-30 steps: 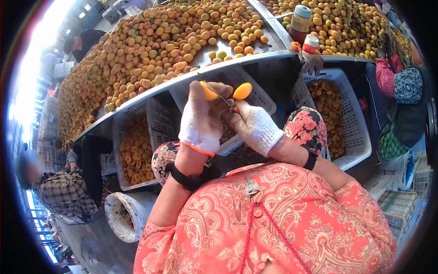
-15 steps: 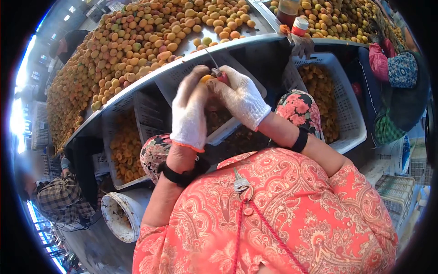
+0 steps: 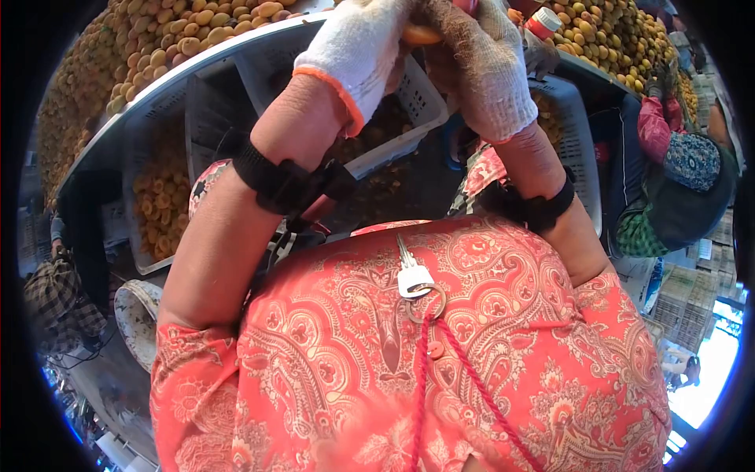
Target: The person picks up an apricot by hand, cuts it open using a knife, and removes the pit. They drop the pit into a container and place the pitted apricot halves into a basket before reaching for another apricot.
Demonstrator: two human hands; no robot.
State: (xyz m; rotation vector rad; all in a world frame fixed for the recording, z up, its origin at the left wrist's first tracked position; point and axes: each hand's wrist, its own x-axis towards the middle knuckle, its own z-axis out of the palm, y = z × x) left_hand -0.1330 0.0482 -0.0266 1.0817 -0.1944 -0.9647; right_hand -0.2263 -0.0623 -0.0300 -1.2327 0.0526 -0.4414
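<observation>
Both my hands wear off-white knit gloves and meet at the top edge of the view, above a pale plastic crate [image 3: 397,143]. My left hand [image 3: 358,59] is closed around an orange apricot [image 3: 421,35], its fingertips partly cut off by the frame. My right hand [image 3: 491,75] has brown-stained glove fingers and presses against the same fruit. A red-handled tool [image 3: 467,6] shows in the right hand's grip; its metal end is out of view now.
Apricots [image 3: 204,23] are heaped on a metal-edged table. Crates of split apricots stand left [image 3: 130,200] and right [image 3: 583,130]. A red-and-white bottle [image 3: 543,23] is at the edge. A stained bucket [image 3: 135,311] is lower left; co-workers sit left [image 3: 63,299] and right [image 3: 680,161].
My hands have come up and nearer the camera, with the apricot and tool still between them. The view has shifted, so table and crates sit higher and the tool's metal end is lost.
</observation>
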